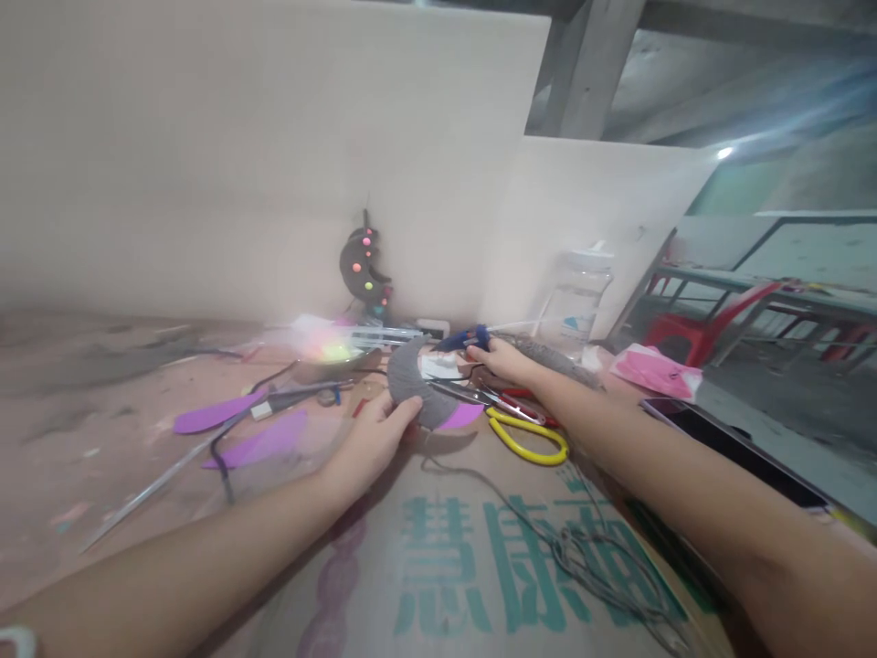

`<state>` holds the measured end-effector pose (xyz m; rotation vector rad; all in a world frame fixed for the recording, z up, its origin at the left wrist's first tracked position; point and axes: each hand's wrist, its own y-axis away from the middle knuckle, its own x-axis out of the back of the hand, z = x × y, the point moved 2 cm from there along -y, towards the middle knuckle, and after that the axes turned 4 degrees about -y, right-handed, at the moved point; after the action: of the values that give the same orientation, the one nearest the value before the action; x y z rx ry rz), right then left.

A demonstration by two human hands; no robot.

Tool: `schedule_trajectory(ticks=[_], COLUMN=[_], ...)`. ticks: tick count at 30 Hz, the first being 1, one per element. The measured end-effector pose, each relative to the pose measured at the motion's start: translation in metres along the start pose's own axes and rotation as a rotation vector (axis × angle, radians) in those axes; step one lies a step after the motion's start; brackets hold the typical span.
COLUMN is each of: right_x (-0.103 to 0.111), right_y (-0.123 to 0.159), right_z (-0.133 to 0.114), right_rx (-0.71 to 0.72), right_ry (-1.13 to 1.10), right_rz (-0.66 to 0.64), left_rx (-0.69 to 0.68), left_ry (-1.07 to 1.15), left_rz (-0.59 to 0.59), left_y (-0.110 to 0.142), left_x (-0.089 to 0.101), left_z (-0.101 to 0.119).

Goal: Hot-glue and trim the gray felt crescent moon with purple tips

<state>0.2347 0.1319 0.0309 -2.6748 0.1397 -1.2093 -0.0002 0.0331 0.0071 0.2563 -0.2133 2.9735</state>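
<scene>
My left hand [379,429] is closed on the lower left edge of a crescent wrapped in grey yarn [409,379], thumb on top. A purple piece [462,417] shows at the crescent's lower tip. Beyond it, my right hand [505,360] has its fingers on a blue glue gun [467,339], with a pale glue stick [513,325] sticking out behind. Yellow-handled scissors [527,450] and red-handled pliers [519,408] lie under my right forearm. The fingers of my right hand are partly hidden.
Cardboard with green lettering [438,562] covers the front, with loose grey yarn [582,548] on it. Purple cutouts [216,413] lie left. A clear bottle [577,297], pink packet [656,370] and phone [733,450] are right. A dotted dark crescent [360,265] stands against the wall.
</scene>
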Motion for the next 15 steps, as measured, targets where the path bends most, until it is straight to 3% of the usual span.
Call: schedule_trajectory(ticks=[4,15], right_x=[-0.014,0.011], right_y=[-0.013,0.003], right_z=[0.015,0.012], right_rx=[0.010,0.119], right_ry=[0.034,0.365], right_rz=[-0.030,-0.010], left_rx=[-0.019,0.018], left_ry=[0.007,-0.005], left_rz=[0.004,-0.021], left_y=[-0.002,-0.002], left_x=[-0.001,-0.001], left_z=[-0.003,-0.005])
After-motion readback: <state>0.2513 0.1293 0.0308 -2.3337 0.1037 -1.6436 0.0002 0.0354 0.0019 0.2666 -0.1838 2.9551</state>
